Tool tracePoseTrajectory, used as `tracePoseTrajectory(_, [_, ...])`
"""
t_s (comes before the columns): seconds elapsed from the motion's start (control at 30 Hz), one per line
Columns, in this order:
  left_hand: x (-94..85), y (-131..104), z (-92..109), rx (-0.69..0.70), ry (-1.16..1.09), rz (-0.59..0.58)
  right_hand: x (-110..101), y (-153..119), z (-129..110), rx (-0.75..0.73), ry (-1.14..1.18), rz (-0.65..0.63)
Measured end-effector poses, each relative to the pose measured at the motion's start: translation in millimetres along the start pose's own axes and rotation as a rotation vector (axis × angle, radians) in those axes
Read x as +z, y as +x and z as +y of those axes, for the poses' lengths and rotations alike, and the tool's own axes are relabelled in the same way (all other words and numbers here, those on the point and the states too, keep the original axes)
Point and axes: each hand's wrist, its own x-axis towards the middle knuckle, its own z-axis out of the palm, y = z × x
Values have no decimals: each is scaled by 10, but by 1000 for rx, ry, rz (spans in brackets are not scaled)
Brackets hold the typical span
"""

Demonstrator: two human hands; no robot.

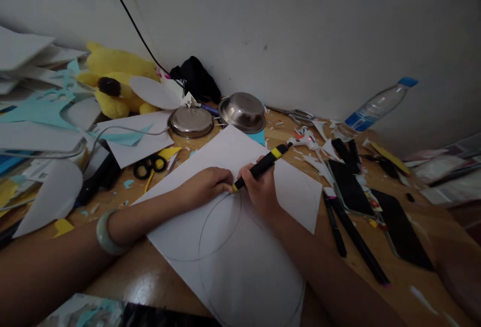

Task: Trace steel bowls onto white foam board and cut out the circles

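A large white sheet (225, 226) with curved pencil lines, some forming round outlines, lies tilted on the wooden table. My right hand (259, 184) is closed round a black-and-yellow pen-shaped tool (263, 164), its yellow tip pointing down to the sheet near the top of a drawn curve. Its exact point is too small to make out. My left hand (210, 184) rests flat on the sheet beside that tip, holding nothing visible, with the thumb close to it. A pale green bangle (107, 234) is on the left wrist.
Black-handled scissors (150, 166), a metal bowl (242, 111) and a round metal lid (191, 120) stand beyond the sheet. On the right are a glue gun (303, 139), phones (349, 186), markers (356, 241) and a bottle (376, 109). Yellow plush toys (120, 91) and paper scraps fill the left.
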Motion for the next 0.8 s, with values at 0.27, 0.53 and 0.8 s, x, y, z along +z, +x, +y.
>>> tracePoseTrajectory(0.27, [-136, 84, -18, 5, -43, -173, -41, -47, 15, -56, -70, 32])
tracePoseTrajectory(0.53, [-317, 408, -75, -28, -77, -421, -108, -141, -116, 196, -2, -7])
tracePoseTrajectory(0.8, [-229, 395, -175, 45, -16, -275, -95, -112, -65, 155, -27, 22])
